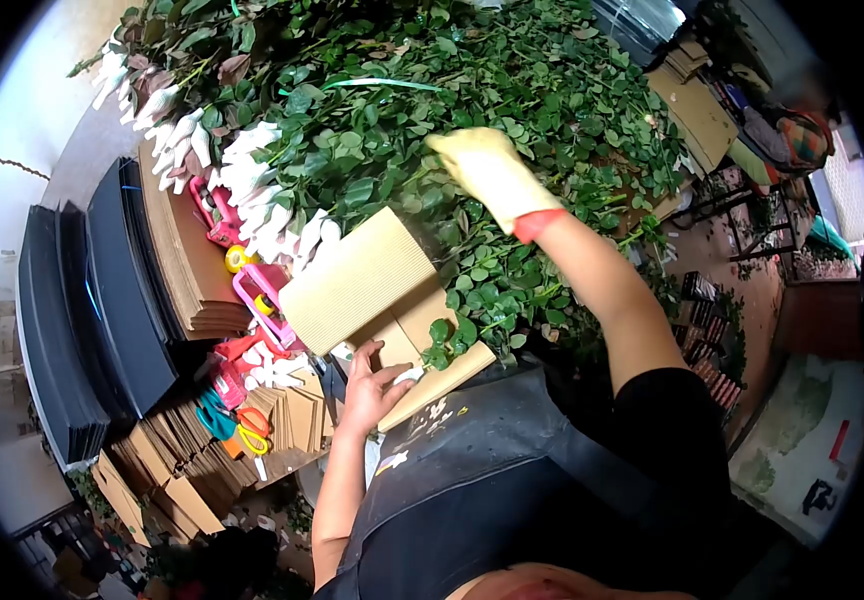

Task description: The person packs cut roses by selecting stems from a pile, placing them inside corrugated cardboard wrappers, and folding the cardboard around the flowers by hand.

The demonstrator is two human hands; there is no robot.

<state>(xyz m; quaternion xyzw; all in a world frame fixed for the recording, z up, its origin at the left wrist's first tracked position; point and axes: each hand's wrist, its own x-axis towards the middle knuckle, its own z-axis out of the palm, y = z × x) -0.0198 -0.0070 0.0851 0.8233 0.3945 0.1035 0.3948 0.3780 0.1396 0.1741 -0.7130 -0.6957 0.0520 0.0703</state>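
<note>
Head: two hands (364, 393) (487, 172), one gloved; one cardboard sheet (360, 282).

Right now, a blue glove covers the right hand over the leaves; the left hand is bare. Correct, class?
Not blue: the head view shows a yellow glove on the right hand over the leaves; the left hand is bare.

1. Bare left hand (364, 392): a small white-wrapped flower head (409, 375) lies between thumb and finger, over a tan corrugated cardboard sheet (360, 285).
2. Right hand (482, 170), in a pale yellow glove with red cuff: above a heap of green leafy stems (562, 95); grip not discernible.
3. Pink plastic tape dispenser (264, 318): beside the cardboard.
4. Upright black sheets (127, 270): far left.
</note>
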